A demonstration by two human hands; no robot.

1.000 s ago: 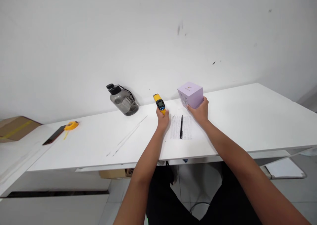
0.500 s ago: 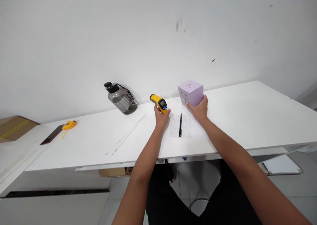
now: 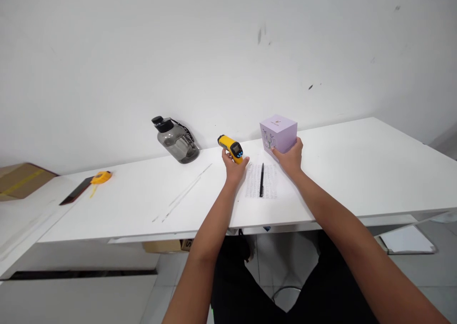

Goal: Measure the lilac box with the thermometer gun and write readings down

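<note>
My left hand point(image 3: 234, 168) is closed around the grip of a yellow and black infrared thermometer point(image 3: 228, 144), whose small screen and blue buttons face me. My right hand point(image 3: 291, 158) grips the near side of a lilac box point(image 3: 280, 131) with a printed pattern, its thumb on the left face and its fingers round the right. Between my forearms a black pen point(image 3: 262, 181) lies on a sheet of paper with writing point(image 3: 253, 183).
A grey water bottle point(image 3: 177, 142) with a black cap stands by the wall. To the left lie a yellow tape measure point(image 3: 101, 177) and a dark flat object point(image 3: 76, 191). A cardboard box point(image 3: 24, 181) is at the far left. The white table point(image 3: 357, 171) meets the wall behind.
The view has shifted slightly, so things sit a little further right. Both hands keep their hold on the thermometer and the box, with little other movement.
</note>
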